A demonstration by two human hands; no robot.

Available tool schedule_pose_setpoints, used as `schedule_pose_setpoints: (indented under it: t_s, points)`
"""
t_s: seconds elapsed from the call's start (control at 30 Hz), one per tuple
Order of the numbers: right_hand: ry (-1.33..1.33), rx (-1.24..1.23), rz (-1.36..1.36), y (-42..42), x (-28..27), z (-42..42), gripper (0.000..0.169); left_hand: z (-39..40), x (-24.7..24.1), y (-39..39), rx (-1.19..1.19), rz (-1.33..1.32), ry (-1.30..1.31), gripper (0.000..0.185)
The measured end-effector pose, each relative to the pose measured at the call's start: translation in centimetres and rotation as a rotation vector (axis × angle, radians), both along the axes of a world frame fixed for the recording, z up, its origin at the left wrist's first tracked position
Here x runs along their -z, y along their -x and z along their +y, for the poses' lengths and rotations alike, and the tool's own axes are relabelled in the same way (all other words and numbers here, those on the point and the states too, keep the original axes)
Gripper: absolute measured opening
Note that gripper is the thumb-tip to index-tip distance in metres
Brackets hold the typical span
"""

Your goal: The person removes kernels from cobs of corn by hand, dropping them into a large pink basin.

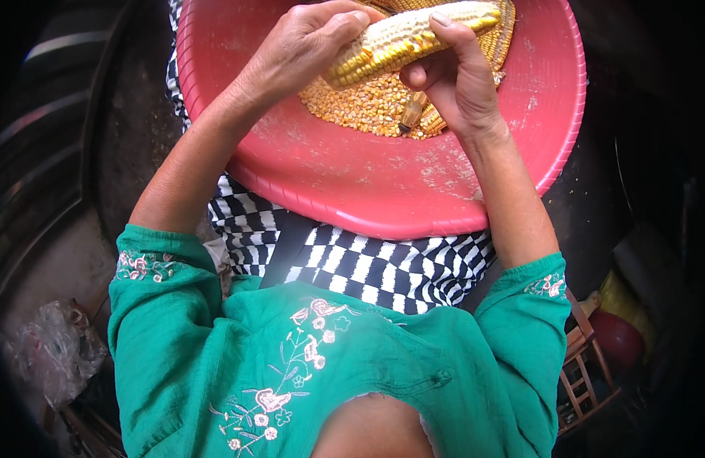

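Observation:
Both my hands hold one partly shelled ear of yellow corn (410, 43) over a red plastic basin (352, 166). My left hand (315, 48) grips its lower left end, thumb on top. Around the right part of the ear is my right hand (458, 80), its thumb pressed on the cob near the rows of kernels. The ear's upper side is bare whitish cob; yellow kernels remain along its lower side. Below it, loose corn kernels (358, 106) lie in a heap in the basin, and more ears of corn (504, 40) rest there, partly hidden by my hands.
The basin sits on a black-and-white checked cloth (352, 263) over my lap. A clear plastic bag (60, 349) lies at the lower left. At the lower right stand a wooden chair (584, 383) and a dark red round object (616, 340). Stray kernels dot the dark floor at right.

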State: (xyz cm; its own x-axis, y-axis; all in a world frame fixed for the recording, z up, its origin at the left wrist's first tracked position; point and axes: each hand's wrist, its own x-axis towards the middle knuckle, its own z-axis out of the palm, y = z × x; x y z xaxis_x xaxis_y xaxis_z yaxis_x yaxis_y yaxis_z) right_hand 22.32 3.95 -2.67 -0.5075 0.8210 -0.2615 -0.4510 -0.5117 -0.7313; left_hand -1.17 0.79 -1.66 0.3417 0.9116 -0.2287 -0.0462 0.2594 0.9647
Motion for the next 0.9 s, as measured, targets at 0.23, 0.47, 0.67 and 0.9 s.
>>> schedule_pose_setpoints:
  t_s: [0.23,0.47,0.67,0.9]
  points:
    - [0.027,0.199,0.057,0.4,0.0,-0.3,0.029,-0.6,-3.3,-1.5,-0.002,0.055,0.057,0.053]
    - [0.092,0.134,0.046,-0.2,0.1,-0.2,0.028,-0.7,-1.6,-1.3,0.019,0.064,0.013,0.054]
    - [0.081,0.129,0.068,0.1,0.4,-0.4,0.029,-0.9,-3.6,-2.2,-0.008,0.313,-0.109,0.037]
    - [0.075,0.158,0.061,0.1,0.3,-0.7,0.031,-0.5,-0.4,-0.5,-0.005,0.219,-0.388,0.034]
